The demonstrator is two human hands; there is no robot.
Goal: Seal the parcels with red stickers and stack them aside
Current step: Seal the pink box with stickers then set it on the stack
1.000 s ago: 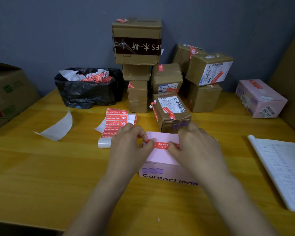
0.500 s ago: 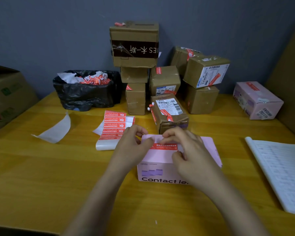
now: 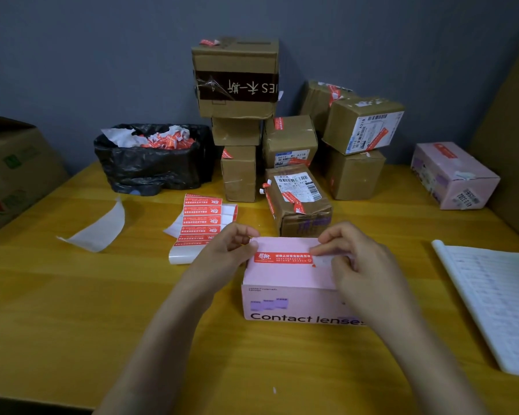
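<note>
Pink parcel [image 3: 285,277] sat on yellow table [image 3: 72,310], near front, just before brown parcels [image 3: 237,85] stacked at wall [image 3: 72,55]. Red sticker [image 3: 283,258] lay flat across its top, by far edge. Left hand [image 3: 222,256] pinched parcel's far left corner, thumb at sticker end. Right hand [image 3: 363,265], fingers bent, pressed fingertip on sticker's right end; grip we could not tell.

Pink box [image 3: 285,277], red sticker [image 3: 283,258] across its top, left hand [image 3: 222,256] gripping its corner, right hand [image 3: 363,268] pressing the sticker
</note>
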